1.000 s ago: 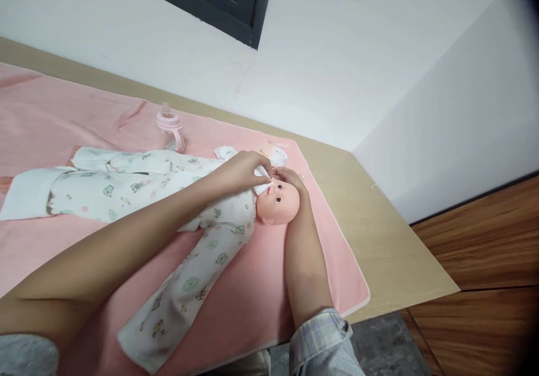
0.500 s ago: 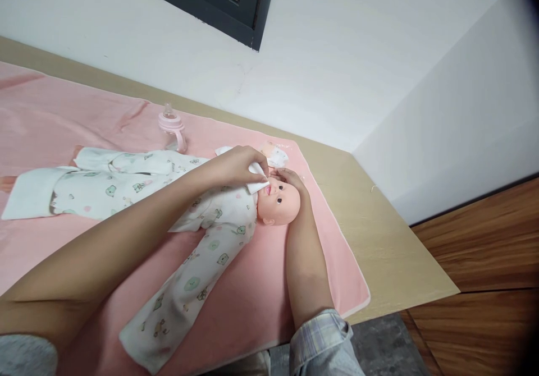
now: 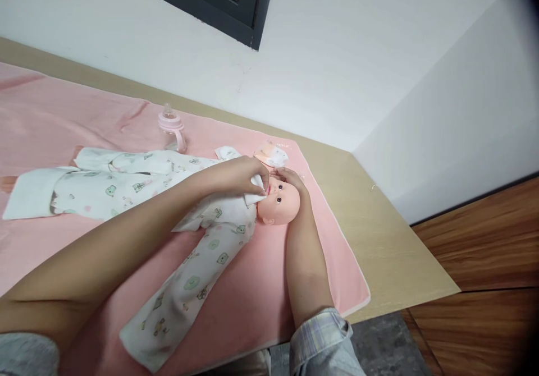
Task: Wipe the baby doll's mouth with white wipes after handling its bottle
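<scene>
A baby doll (image 3: 283, 209) in a white printed sleepsuit lies on its back, its head to the right. My left hand (image 3: 249, 175) pinches a folded white tissue (image 3: 254, 197) at the doll's mouth and chin. Around the far side and top of the doll's head curls my right hand (image 3: 292, 178), its palm against the head and mostly hidden behind it. The doll's near sleeve (image 3: 197, 275) stretches toward the front edge. My left forearm covers part of the doll's chest.
A pink blanket (image 3: 261, 286) covers much of the wooden table (image 3: 379, 252). A baby bottle (image 3: 172, 129) with a pink lid and handle stands beyond the doll's legs. A small white and orange packet (image 3: 275, 154) lies past its head. The wall and a dark window frame (image 3: 227, 14) rise behind.
My left hand has shifted slightly down with the tissue, from the doll's lips toward its chin. More of the far sleeve and packet shows. My right hand stays at the head.
</scene>
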`<action>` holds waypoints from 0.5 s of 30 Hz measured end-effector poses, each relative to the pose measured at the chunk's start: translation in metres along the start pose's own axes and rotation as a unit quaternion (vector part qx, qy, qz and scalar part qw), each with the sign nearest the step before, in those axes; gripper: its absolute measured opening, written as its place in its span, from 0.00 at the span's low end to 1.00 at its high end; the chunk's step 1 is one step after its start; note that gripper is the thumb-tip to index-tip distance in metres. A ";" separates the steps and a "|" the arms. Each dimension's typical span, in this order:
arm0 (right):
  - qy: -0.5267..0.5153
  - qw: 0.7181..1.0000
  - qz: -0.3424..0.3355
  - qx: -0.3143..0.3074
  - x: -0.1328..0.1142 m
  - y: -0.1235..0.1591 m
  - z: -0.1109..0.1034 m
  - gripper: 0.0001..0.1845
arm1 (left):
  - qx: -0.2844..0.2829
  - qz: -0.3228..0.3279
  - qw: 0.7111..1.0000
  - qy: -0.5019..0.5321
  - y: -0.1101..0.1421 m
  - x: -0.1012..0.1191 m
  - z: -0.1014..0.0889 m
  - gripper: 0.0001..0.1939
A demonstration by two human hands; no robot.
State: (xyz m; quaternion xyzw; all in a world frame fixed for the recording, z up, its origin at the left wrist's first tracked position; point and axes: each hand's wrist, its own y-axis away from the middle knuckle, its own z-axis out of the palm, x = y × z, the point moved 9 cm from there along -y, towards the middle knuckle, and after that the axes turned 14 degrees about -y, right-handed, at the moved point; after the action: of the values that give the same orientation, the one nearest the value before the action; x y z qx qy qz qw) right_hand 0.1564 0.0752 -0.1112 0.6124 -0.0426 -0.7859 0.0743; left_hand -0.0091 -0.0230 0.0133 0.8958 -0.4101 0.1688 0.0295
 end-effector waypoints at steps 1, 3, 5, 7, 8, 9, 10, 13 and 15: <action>-0.001 1.000 0.000 -0.001 0.000 0.000 0.001 0.08 | 0.001 -0.004 1.000 -0.002 0.000 -0.001 0.000 0.07; 0.000 1.000 -0.005 0.001 -0.001 -0.001 0.001 0.08 | 0.004 -0.013 1.000 -0.008 0.000 -0.003 -0.001 0.07; -0.006 1.000 -0.006 0.002 -0.001 -0.002 0.000 0.09 | 0.011 -0.020 1.000 -0.016 0.000 -0.006 -0.003 0.07; -0.020 1.000 -0.002 0.003 0.001 -0.003 -0.001 0.09 | 0.018 -0.022 0.999 -0.023 0.000 -0.010 -0.003 0.07; -0.026 1.000 0.001 0.003 0.003 -0.003 -0.001 0.09 | 0.021 -0.022 0.999 -0.023 0.000 -0.011 -0.004 0.07; -0.029 1.000 0.001 0.004 0.003 -0.003 -0.001 0.10 | 0.026 -0.020 0.999 -0.021 0.000 -0.012 -0.004 0.07; -0.029 1.000 -0.001 0.006 0.004 -0.003 -0.002 0.10 | 0.032 -0.020 0.999 -0.019 -0.001 -0.014 -0.005 0.07; -0.032 0.999 -0.006 0.004 0.005 -0.001 -0.002 0.11 | 0.064 -0.027 0.997 -0.020 -0.002 -0.017 -0.009 0.06; -0.041 0.999 -0.005 0.001 0.006 -0.001 -0.002 0.11 | 0.082 -0.032 0.996 -0.026 -0.003 -0.018 -0.011 0.06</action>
State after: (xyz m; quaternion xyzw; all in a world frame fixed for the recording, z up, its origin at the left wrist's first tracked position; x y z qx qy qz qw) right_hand 0.1569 0.0750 -0.1176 0.5799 -0.0431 -0.8107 0.0678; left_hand -0.0206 -0.0053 0.0177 0.9119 -0.3668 0.1771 -0.0493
